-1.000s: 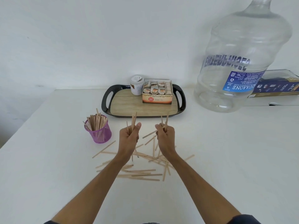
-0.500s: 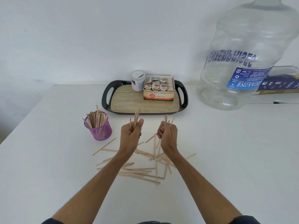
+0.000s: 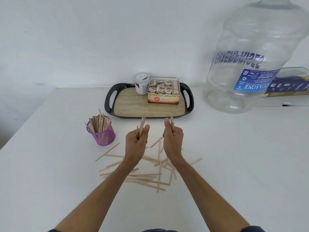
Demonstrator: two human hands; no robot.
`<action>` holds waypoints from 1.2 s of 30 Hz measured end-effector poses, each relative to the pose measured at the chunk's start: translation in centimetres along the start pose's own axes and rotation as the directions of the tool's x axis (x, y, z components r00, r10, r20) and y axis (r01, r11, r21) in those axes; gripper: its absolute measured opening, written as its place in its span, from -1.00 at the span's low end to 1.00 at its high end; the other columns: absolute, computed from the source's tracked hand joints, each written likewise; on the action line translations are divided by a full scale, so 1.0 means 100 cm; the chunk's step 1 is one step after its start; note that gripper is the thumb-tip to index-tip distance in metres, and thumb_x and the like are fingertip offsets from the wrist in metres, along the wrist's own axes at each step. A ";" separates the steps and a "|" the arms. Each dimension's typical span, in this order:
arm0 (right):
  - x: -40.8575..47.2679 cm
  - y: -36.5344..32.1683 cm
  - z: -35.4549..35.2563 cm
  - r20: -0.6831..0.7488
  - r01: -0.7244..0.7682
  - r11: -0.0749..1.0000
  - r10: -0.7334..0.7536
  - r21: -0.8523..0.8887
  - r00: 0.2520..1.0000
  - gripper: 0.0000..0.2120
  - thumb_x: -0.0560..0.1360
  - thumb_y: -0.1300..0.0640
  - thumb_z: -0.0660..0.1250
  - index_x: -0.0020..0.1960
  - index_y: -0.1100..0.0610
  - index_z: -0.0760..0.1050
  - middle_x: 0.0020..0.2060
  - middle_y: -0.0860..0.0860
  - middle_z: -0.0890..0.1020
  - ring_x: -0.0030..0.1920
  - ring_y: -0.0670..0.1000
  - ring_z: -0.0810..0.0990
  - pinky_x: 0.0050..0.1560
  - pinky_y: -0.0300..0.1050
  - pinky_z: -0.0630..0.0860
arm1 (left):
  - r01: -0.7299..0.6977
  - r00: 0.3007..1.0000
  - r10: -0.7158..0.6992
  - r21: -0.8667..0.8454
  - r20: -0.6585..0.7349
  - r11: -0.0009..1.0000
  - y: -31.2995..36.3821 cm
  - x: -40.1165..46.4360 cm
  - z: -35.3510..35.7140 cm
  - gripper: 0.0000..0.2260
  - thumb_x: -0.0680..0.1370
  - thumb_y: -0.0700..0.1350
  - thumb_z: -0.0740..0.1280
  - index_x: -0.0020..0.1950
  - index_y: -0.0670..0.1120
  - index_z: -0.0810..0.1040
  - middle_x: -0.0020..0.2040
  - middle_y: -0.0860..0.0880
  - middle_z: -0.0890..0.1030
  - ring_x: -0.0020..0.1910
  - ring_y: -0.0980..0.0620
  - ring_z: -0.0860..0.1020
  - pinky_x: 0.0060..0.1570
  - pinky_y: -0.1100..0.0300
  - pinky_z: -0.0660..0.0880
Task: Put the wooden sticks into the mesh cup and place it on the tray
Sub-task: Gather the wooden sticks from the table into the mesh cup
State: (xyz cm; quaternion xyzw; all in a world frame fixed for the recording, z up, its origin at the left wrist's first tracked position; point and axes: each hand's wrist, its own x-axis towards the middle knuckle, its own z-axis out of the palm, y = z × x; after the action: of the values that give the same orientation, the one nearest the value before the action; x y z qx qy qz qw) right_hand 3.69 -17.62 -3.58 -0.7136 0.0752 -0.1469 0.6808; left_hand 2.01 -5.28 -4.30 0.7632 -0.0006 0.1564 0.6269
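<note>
White table (image 3: 50, 164) against white wall (image 3: 83, 39), loose wooden sticks (image 3: 143, 179) scattered.

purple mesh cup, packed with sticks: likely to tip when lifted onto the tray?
Probably top-heavy: the wooden sticks stand well above the rim of the mesh cup and fan outward. The cup looks light, so a side push would likely slide or tip it. A tilt may spill sticks; the mesh itself probably grips well.

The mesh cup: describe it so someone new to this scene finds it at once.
Start at the black-rimmed tray against the wall, then come toward the person and to the tray's left corner. There the mesh cup stands upright on the white table. It is the only purple thing, already packed with upright wooden sticks.
</note>
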 end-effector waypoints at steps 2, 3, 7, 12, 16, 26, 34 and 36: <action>0.003 0.001 0.001 0.015 -0.039 0.999 0.040 -0.030 0.999 -0.46 0.60 -0.04 0.25 -0.46 0.07 0.12 -0.57 -0.02 0.18 -0.53 -0.06 0.13 -0.51 -0.20 0.12 | -0.015 1.000 0.014 0.032 0.014 0.999 -0.002 -0.003 0.002 -0.48 0.61 0.01 0.30 -0.44 -0.20 0.22 -0.54 -0.05 0.24 -0.54 0.06 0.21 -0.53 0.24 0.20; 0.002 0.004 0.002 0.019 -0.055 0.997 0.056 -0.046 0.998 -0.46 0.60 -0.04 0.26 -0.46 0.07 0.12 -0.58 -0.02 0.19 -0.53 -0.06 0.14 -0.51 -0.22 0.13 | -0.013 1.000 0.012 0.041 0.020 0.999 -0.004 -0.006 0.004 -0.49 0.60 -0.01 0.32 -0.45 -0.19 0.21 -0.54 -0.04 0.23 -0.54 0.06 0.20 -0.53 0.23 0.19; -0.004 0.014 0.003 0.007 -0.076 0.994 0.077 -0.072 0.997 -0.42 0.57 -0.04 0.29 -0.49 0.02 0.07 -0.60 -0.09 0.16 -0.53 -0.08 0.14 -0.51 -0.27 0.16 | -0.017 1.000 0.016 0.045 0.022 0.999 -0.012 -0.018 0.009 -0.49 0.57 -0.12 0.37 -0.49 0.03 0.18 -0.56 0.11 0.18 -0.53 0.14 0.15 -0.49 0.30 0.17; -0.006 0.017 0.004 -0.013 -0.053 0.996 0.052 -0.070 0.999 -0.43 0.53 -0.13 0.33 -0.47 0.06 0.09 -0.60 -0.11 0.16 -0.53 -0.10 0.14 -0.50 -0.30 0.19 | 0.012 1.000 -0.012 0.023 0.003 1.000 -0.011 -0.022 0.012 -0.50 0.58 -0.07 0.35 -0.48 0.03 0.17 -0.53 0.09 0.17 -0.51 0.12 0.14 -0.48 0.29 0.16; -0.005 0.012 0.004 -0.013 -0.052 0.997 0.051 -0.059 0.999 -0.38 0.45 -0.26 0.36 -0.46 0.04 0.08 -0.58 -0.08 0.15 -0.50 -0.08 0.14 -0.49 -0.30 0.20 | -0.005 0.999 0.004 -0.035 -0.035 0.999 -0.003 -0.015 0.006 -0.50 0.62 -0.05 0.29 -0.47 -0.07 0.18 -0.54 0.04 0.19 -0.53 0.09 0.14 -0.51 0.27 0.15; -0.020 0.033 0.002 0.014 -0.015 1.000 0.015 -0.022 1.000 -0.41 0.50 -0.22 0.35 -0.45 0.00 0.07 -0.56 -0.14 0.15 -0.49 -0.09 0.12 -0.47 -0.24 0.15 | 0.076 0.996 -0.079 -0.057 -0.047 0.995 -0.019 -0.025 0.010 -0.46 0.61 0.02 0.25 -0.47 -0.21 0.22 -0.55 -0.02 0.21 -0.54 0.08 0.15 -0.52 0.25 0.13; -0.012 0.022 0.008 -0.009 0.148 0.989 -0.148 -0.012 0.989 -0.48 0.62 0.02 0.24 -0.44 -0.04 0.10 -0.55 -0.12 0.16 -0.48 -0.06 0.12 -0.47 -0.11 0.11 | 0.030 0.993 -0.039 -0.084 -0.112 0.996 -0.004 -0.009 0.006 -0.45 0.61 0.13 0.22 -0.48 -0.18 0.31 -0.57 0.03 0.28 -0.56 0.09 0.21 -0.52 0.23 0.19; -0.014 0.025 0.009 -0.002 0.185 0.982 -0.185 -0.033 0.983 -0.48 0.63 0.06 0.24 -0.44 -0.04 0.10 -0.57 -0.13 0.16 -0.49 -0.09 0.11 -0.48 -0.17 0.10 | 0.021 0.991 -0.035 -0.108 -0.128 0.994 -0.004 -0.008 0.008 -0.42 0.61 0.17 0.18 -0.43 -0.25 0.34 -0.55 -0.04 0.30 -0.54 0.04 0.23 -0.50 0.19 0.23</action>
State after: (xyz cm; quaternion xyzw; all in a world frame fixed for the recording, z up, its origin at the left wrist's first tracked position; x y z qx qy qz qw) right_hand 2.84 -16.53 -6.24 -0.7282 0.0125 -0.2101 0.6523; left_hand 1.53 -6.09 -4.94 0.7169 0.0427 0.1967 0.6675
